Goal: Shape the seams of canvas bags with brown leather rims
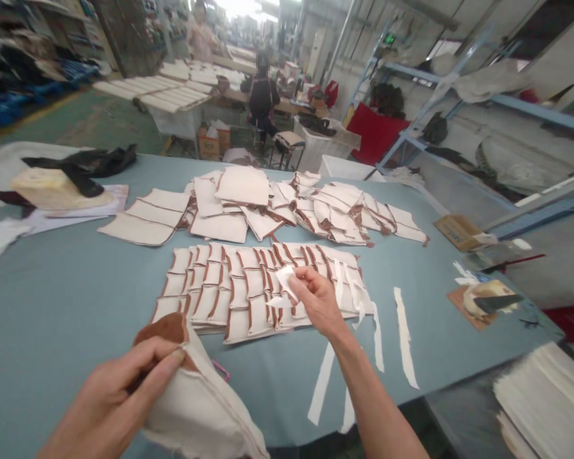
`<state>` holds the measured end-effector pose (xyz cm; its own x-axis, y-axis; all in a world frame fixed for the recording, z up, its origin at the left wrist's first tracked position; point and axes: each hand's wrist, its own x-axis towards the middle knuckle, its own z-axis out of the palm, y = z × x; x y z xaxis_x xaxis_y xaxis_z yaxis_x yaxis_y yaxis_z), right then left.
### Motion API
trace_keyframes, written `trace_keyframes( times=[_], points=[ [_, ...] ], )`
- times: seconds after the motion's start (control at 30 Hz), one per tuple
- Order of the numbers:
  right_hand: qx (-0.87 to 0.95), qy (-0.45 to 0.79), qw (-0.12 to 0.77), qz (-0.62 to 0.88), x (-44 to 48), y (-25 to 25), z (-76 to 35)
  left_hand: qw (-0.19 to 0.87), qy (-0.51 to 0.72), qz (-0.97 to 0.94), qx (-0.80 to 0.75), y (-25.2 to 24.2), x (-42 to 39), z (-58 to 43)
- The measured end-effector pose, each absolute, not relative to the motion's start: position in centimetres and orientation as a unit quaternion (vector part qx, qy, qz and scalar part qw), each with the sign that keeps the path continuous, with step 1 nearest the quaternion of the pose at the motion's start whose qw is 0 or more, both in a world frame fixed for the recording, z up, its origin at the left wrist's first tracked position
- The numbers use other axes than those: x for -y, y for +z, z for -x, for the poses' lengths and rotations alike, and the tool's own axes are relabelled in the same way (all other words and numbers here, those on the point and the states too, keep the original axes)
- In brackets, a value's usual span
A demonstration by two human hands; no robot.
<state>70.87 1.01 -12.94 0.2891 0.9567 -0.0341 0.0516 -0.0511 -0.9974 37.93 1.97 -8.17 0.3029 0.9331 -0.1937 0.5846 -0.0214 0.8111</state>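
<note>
My left hand (119, 395) is closed on a stack of cream fabric pieces (196, 401) with a brown patch on top, held near the table's front edge. My right hand (316, 296) pinches a small white paper strip (283, 280) above overlapping rows of cream pieces with brown trim (234, 293) laid out on the blue-grey table (62, 299). Long white peeled strips (404, 331) lie to the right of the rows and hang over the front edge.
More cream pieces (277, 204) are heaped farther back. Black fabric and a pale block (57, 185) lie at the far left. A cardboard box (459, 231), a brush on a board (483, 299) and a paper stack (550, 395) sit at the right. A person (262, 95) sits at distant tables.
</note>
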Motion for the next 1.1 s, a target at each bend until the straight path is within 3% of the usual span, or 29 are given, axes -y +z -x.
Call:
trace_keyframes(
  times=[0.17, 0.4, 0.5, 0.6, 0.7, 0.8, 1.0, 1.1],
  points=[
    [0.479, 0.494, 0.523, 0.502, 3.0, -7.2, -63.4, 0.463, 0.263, -0.711, -0.459, -5.3, -2.1, -38.5],
    [0.572, 0.369, 0.523, 0.513, 6.7, -1.6, -58.4, 0.489, 0.309, -0.706, -0.409, -3.6, -0.6, -36.9],
    [0.528, 0.432, 0.5, 0.533, 9.7, 0.0, -56.8, 0.517, 0.302, -0.687, -0.412, -3.3, 0.0, -36.1],
    [0.509, 0.483, 0.463, 0.541, 11.4, 0.4, -55.0, 0.533, 0.309, -0.671, -0.412, -3.2, 0.5, -35.4],
    [0.533, 0.426, 0.438, 0.585, 10.4, -0.8, -53.3, 0.535, 0.323, -0.663, -0.412, -3.0, 1.0, -35.0],
    [0.534, 0.388, 0.437, 0.611, 8.9, -2.4, -52.2, 0.535, 0.322, -0.666, -0.407, -2.9, 1.4, -34.4],
    [0.47, 0.467, 0.464, 0.588, 9.1, -2.7, -51.5, 0.536, 0.312, -0.686, -0.38, -3.1, 1.8, -33.9],
    [0.481, 0.443, 0.464, 0.597, 9.1, -2.6, -51.1, 0.53, 0.319, -0.686, -0.383, -3.2, 1.8, -34.0]
  ],
)
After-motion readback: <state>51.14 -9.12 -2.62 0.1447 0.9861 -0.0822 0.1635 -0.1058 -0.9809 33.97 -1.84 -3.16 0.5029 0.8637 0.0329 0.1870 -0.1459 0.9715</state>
